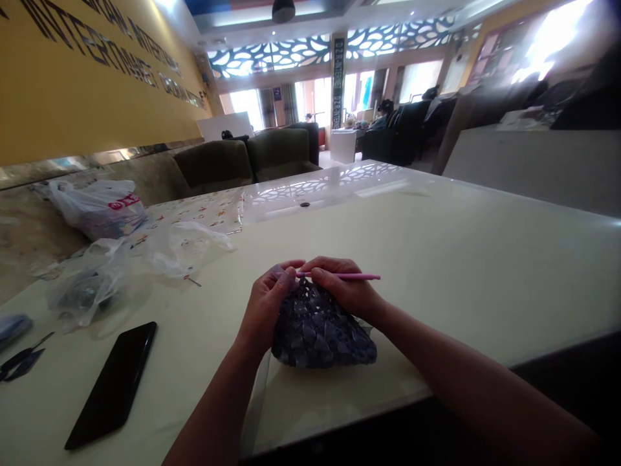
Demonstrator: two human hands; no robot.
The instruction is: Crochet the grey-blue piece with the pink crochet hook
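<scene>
Near the front edge of the pale table, a dark grey crocheted piece [323, 327] with an openwork top hangs between my hands, its lower part resting at the tabletop. My left hand [272, 291] pinches its upper left edge, thumb and fingers pressed together. In my right hand [347, 285] is a pink crochet hook [361, 277], its handle pointing right. The hook's tip is at the top edge of the piece, close to my left fingertips, and too small to make out.
A black phone [114, 385] lies at the left, with dark scissors [23, 362] beyond it. Farther back are clear plastic bags [90, 291], a white carrier bag [109, 210] and a patterned cloth [204, 213]. A person [385, 115] sits in the background.
</scene>
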